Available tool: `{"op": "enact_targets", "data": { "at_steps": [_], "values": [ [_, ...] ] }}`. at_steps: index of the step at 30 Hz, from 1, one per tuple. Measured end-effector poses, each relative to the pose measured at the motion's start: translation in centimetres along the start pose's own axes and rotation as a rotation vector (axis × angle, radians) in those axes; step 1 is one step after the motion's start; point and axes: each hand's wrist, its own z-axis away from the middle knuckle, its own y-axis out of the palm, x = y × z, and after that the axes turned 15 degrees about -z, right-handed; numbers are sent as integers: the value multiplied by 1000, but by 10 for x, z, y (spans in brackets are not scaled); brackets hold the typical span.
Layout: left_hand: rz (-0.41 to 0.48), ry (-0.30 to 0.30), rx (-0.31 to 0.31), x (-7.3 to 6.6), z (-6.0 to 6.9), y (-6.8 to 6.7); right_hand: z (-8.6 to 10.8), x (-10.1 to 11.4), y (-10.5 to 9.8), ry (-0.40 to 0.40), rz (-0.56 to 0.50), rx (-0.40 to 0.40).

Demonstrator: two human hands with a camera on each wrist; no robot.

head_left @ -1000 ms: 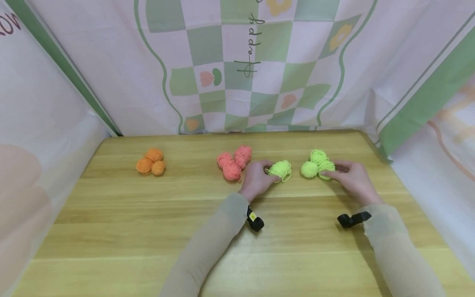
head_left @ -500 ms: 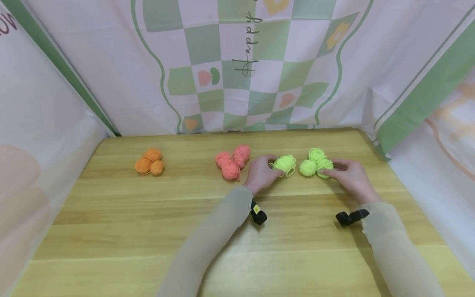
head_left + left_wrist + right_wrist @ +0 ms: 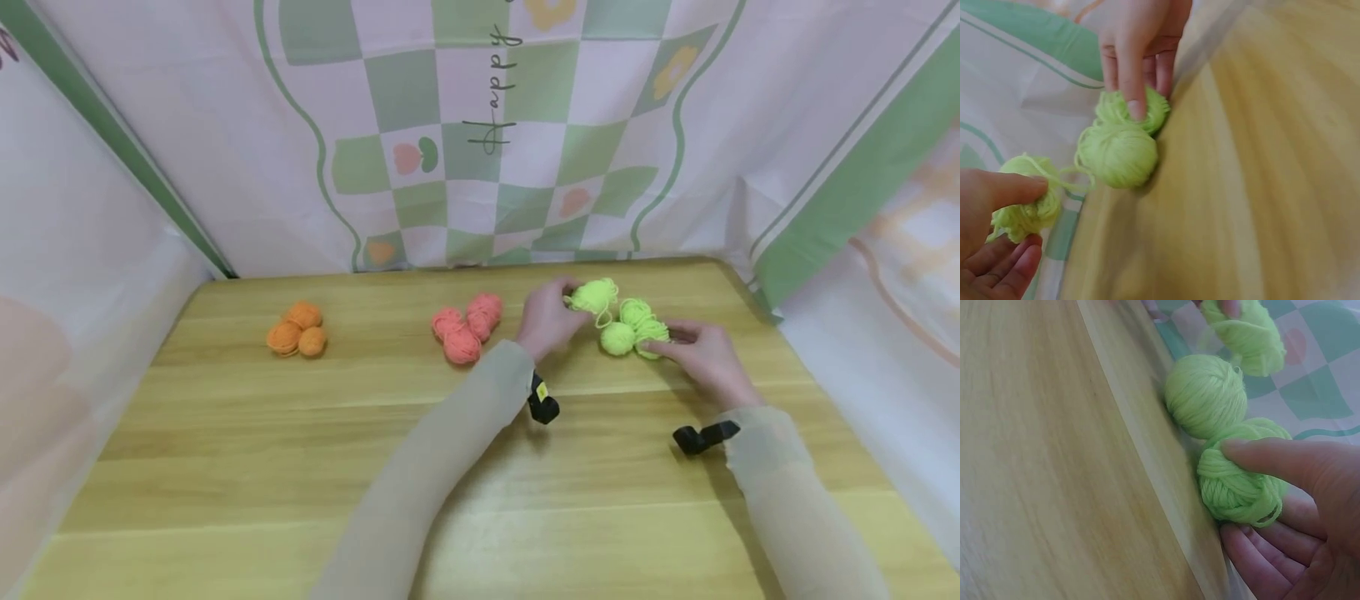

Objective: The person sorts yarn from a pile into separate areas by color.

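A printed curtain point(image 3: 405, 92) backs the wooden table point(image 3: 247, 458). Well left of the pink balls point(image 3: 461, 342) lie three orange balls point(image 3: 285, 338), touching one another just as the pink ones do; both groups look finished. Just right of the pink balls, the left hand point(image 3: 550, 321) pinches a loose-stranded green ball point(image 3: 595, 296), apparently raised. Farther right of them sit three more green balls point(image 3: 618, 338), the right hand point(image 3: 705, 357) gripping the outermost. Only the raised ball seems left to set down.
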Motion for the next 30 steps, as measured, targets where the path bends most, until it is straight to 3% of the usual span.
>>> {"op": "enact_targets", "data": {
  "at_steps": [6,13,17,22,26,30],
  "values": [
    [43,-13,-59,-2,-9,2,0,1,0,-7,6,0],
    [78,-103,-105,15,-7,29,1,2,1,-1,13,-3],
    [51,-147,-91,17,-2,42,1,2,1,-1,10,-7],
    [70,-177,-59,10,5,47,1,2,1,-5,-1,-7],
    [107,-163,-37,6,8,49,1,2,1,-2,-2,-7],
    [125,-123,32,3,11,49,1,0,-1,16,-11,-4]
  ]
}}
